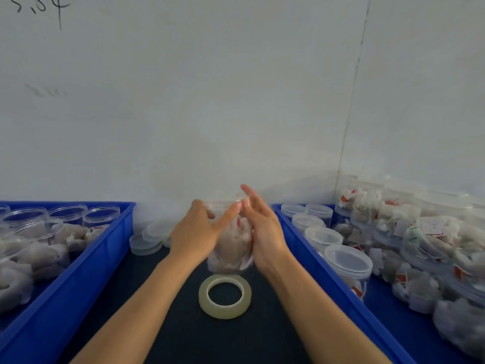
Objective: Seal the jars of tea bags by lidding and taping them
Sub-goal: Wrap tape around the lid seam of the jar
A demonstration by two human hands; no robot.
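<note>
Jar (231, 245) upright btwn both palms; left hand (194, 233) grips its rim, right hand (262, 227) fingers straight, flat against side. Tape roll (225, 296) just nearer, below wrists.

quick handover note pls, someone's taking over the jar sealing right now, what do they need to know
Left hand: curled against the left side of the jar in the middle of the dark mat, near its top.
Right hand: fingers straight, flat against the jar's right side.
The jar is full of tea bags; motion blur hides whether its lid is seated.
Tape roll: flat on the mat just in front of the jar, untouched.
Loose lids: stacked behind the left bin, which holds open jars.
Right bin: lidded jars.
Left to do: check the lid, tape this jar, then the open ones.
</note>
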